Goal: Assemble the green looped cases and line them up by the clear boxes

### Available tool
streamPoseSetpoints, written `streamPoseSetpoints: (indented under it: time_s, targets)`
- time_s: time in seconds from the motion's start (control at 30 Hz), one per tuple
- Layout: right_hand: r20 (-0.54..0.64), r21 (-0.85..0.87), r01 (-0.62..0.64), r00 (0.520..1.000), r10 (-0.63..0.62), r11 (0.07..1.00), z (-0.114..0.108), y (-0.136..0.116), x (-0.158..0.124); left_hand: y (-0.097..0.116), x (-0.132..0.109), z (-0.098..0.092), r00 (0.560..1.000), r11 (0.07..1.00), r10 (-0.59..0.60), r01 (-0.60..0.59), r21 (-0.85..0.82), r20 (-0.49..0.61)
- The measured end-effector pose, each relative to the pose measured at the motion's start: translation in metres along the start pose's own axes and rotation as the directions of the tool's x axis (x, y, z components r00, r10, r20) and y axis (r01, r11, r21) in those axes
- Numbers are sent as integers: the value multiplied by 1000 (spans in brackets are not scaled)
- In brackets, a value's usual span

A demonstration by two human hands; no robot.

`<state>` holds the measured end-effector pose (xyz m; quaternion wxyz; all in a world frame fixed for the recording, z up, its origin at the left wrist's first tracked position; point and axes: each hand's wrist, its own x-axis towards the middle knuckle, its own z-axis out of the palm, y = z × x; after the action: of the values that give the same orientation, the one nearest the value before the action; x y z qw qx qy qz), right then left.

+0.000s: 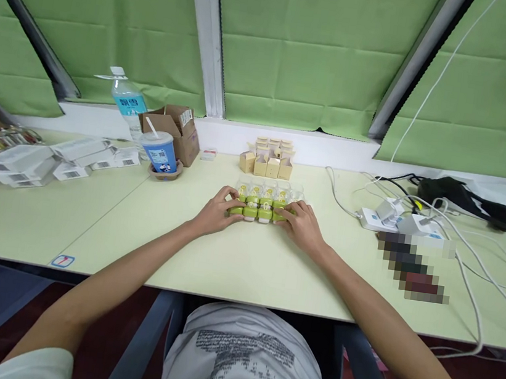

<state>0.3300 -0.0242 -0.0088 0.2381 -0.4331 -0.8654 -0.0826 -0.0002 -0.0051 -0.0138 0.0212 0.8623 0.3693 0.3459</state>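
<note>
A cluster of several small green-and-white jars (260,206) sits in rows on the pale green table (242,269), in the middle. My left hand (217,211) curls against the cluster's left end, fingers pressed on the jars. My right hand (302,224) does the same at the right end. Both hands squeeze the group between them. Behind the jars stands a group of small tan cardboard boxes (270,157) with more jars on top.
A blue paper cup with a straw (161,154), a water bottle (127,101) and a brown carton (178,127) stand at the back left. White flat boxes (46,161) lie far left. A power strip with chargers and cables (391,217) and a black bag (466,202) lie right.
</note>
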Motion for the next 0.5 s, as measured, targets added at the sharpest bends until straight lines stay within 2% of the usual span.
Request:
streamPoseSetpoints:
  time_s: [0.17,0.3,0.4,0.5]
  targets:
    - [-54,39,-32,998,34,999,-9,7,1,-1,-2,0,997,997,50,-47,64,-50]
    - [-124,61,-95,987,102,994,-23,28,0,-4,-2,-1,982,991,61,-38,129,-178]
    - [-83,83,-59,994,66,995,-28,43,-3,-8,-1,-2,963,989,58,-21,144,-262]
    - [-3,113,-5,1000,5,994,-28,51,-6,-12,-1,-3,958,991,42,-3,136,-284]
